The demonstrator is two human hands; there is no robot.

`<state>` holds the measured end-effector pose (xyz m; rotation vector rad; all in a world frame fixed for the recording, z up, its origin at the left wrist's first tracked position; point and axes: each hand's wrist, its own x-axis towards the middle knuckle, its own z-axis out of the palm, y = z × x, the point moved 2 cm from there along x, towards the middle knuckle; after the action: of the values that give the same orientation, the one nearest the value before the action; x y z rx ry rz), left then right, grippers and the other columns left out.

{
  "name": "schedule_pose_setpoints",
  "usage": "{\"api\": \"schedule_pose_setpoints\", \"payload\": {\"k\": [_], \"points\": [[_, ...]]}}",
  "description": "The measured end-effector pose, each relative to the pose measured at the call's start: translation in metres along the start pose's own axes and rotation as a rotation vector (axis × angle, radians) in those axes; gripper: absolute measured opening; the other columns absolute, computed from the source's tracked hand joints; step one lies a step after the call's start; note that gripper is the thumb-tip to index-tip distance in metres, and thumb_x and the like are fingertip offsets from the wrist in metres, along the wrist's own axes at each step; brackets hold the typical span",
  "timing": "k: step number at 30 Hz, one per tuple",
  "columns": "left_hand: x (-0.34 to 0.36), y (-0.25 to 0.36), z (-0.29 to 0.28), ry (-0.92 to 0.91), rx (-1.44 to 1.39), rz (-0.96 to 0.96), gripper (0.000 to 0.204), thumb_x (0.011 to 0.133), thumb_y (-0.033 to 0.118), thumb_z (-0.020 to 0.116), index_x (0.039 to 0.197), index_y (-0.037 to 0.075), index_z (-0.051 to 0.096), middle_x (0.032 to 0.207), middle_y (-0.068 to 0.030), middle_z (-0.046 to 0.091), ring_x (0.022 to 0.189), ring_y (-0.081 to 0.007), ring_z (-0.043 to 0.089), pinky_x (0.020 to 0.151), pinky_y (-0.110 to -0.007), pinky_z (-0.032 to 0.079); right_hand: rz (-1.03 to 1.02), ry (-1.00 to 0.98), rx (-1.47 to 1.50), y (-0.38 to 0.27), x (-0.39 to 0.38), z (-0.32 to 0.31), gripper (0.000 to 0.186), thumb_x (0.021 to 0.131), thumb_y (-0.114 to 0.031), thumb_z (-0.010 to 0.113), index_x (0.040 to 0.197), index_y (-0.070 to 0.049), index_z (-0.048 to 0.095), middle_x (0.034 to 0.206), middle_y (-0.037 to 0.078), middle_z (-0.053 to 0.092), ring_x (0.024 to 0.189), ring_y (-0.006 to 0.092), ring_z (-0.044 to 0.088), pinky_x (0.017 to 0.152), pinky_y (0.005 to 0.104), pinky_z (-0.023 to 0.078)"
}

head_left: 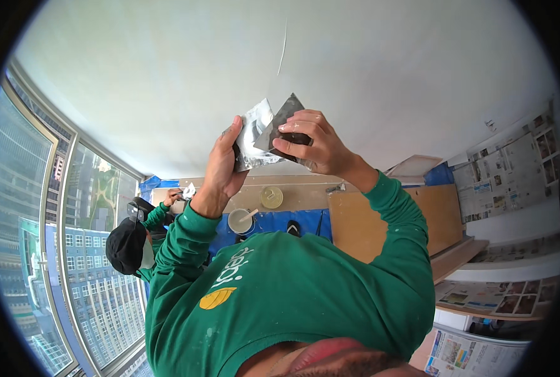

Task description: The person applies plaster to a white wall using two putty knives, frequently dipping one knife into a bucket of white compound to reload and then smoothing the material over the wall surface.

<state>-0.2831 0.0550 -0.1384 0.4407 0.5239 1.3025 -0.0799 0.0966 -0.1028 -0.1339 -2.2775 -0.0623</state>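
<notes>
My left hand is closed round the dark edge of a broad metal filling knife, held up in front of the wall. White filler is smeared across its face. In my right hand, the fingers grip the dark handle of a second filling knife. That blade is tilted and overlaps the left one, apparently touching the filler. Both arms are raised, and the knives are close together at chest height or above.
A pale wall fills the far side. Below stand a bucket with a stick in it and a yellowish round lid, beside blue sheeting. A co-worker in a black cap is at left near tall windows. Brown board lies right.
</notes>
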Motion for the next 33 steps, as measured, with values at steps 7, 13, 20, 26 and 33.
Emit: {"api": "schedule_pose_setpoints", "payload": {"k": [7, 13, 20, 26, 33], "points": [[-0.005, 0.002, -0.009, 0.026, 0.077, 0.086, 0.046, 0.107, 0.039, 0.050, 0.126, -0.003, 0.058, 0.116, -0.0129, 0.068, 0.105, -0.0223, 0.069, 0.093, -0.039, 0.057, -0.040, -0.194, -0.237, 0.022, -0.002, -0.024, 0.048, 0.080, -0.004, 0.069, 0.123, -0.025, 0.071, 0.126, -0.001, 0.059, 0.114, 0.0210, 0.053, 0.099, 0.0386, 0.041], [-0.008, 0.052, -0.018, 0.016, 0.063, 0.410, 0.041, 0.107, 0.039, 0.052, 0.125, 0.003, 0.060, 0.119, -0.0096, 0.068, 0.107, -0.0213, 0.068, 0.097, -0.037, 0.054, 0.254, -0.071, -0.011, 0.028, 0.015, -0.032, 0.050, 0.079, 0.004, 0.062, 0.125, -0.015, 0.069, 0.130, 0.005, 0.058, 0.116, 0.0251, 0.049, 0.097, 0.0385, 0.044], [-0.009, 0.075, -0.018, 0.192, 1.136, 1.814, 0.061, 0.111, 0.045, 0.033, 0.117, -0.009, 0.062, 0.102, -0.0202, 0.070, 0.096, -0.0300, 0.070, 0.079, -0.036, 0.056, 1.297, 0.638, 1.568, -0.025, 0.068, -0.003, 0.024, 0.100, -0.021, 0.057, 0.117, -0.005, 0.062, 0.108, 0.008, 0.071, 0.098, 0.0219, 0.070, 0.091, 0.0400, 0.055], [-0.020, 0.086, -0.010, -0.304, 1.449, 1.950, 0.056, 0.107, 0.047, 0.041, 0.125, -0.001, 0.064, 0.109, -0.0194, 0.070, 0.098, -0.0359, 0.072, 0.076, -0.038, 0.062, 1.438, 0.420, 1.790, -0.044, 0.090, 0.006, 0.021, 0.100, -0.024, 0.057, 0.109, -0.006, 0.065, 0.102, 0.004, 0.073, 0.091, 0.0179, 0.070, 0.083, 0.0350, 0.056], [-0.022, 0.085, -0.051, -0.326, 1.925, 1.492, 0.041, 0.092, 0.025, 0.068, 0.127, 0.002, 0.066, 0.112, -0.0118, 0.070, 0.101, -0.0256, 0.069, 0.076, -0.034, 0.059, 1.298, 0.454, 1.622, 0.020, 0.115, -0.025, 0.018, 0.097, -0.016, 0.059, 0.110, -0.004, 0.063, 0.100, 0.005, 0.071, 0.096, 0.0184, 0.068, 0.087, 0.0362, 0.054]]}}
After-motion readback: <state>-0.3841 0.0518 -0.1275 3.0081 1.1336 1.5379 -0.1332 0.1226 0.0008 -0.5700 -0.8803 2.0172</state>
